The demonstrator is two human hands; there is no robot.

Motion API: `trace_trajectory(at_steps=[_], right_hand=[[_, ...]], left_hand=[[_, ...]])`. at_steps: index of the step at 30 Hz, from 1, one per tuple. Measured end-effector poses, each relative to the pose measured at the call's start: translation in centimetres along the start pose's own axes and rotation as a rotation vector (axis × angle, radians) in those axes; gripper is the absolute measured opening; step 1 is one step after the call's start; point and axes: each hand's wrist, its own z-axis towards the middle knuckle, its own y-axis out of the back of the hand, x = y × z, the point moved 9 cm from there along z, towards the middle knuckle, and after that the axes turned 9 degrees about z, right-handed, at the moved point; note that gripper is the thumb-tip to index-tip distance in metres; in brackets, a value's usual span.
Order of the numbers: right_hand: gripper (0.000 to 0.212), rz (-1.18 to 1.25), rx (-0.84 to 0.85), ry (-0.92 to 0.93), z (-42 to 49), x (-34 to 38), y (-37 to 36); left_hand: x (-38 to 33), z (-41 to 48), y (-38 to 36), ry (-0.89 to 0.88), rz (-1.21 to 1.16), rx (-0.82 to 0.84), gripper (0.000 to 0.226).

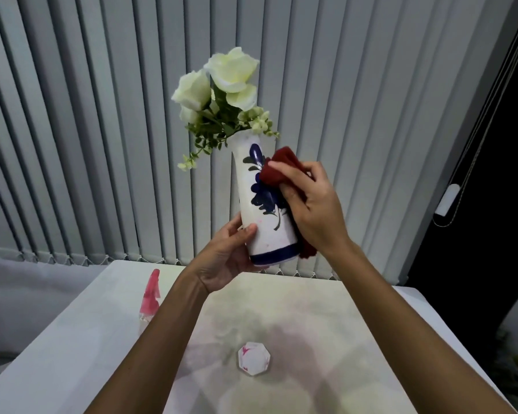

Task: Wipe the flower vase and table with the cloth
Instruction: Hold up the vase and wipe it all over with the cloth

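A tall white vase with a blue painted flower and a blue band at its foot is lifted above the table, tilted slightly left. White flowers with green leaves stand in it. My left hand grips the vase near its base. My right hand holds a dark red cloth pressed against the vase's right side; a part of the cloth hangs down by the base.
A pink spray bottle stands at the table's left edge. A small white hexagonal dish with pink marks sits near the table's middle. Grey vertical blinds hang behind; a dark opening lies at the right.
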Motion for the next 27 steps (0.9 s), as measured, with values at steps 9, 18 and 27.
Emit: trace_trajectory(at_steps=[9, 18, 27], right_hand=[[0.028, 0.046, 0.168, 0.122, -7.2, 0.3, -1.8], [0.031, -0.038, 0.102, 0.173, -4.1, 0.2, 0.0], [0.031, -0.099, 0.03, 0.164, -2.1, 1.8, -0.6]], left_hand=[[0.4, -0.2, 2.4, -0.016, 0.001, -0.152, 0.113], [0.8, -0.9, 0.5, 0.078, -0.119, -0.04, 0.063], [0.7, -0.4, -0.5, 0.019, -0.117, -0.047, 0.078]])
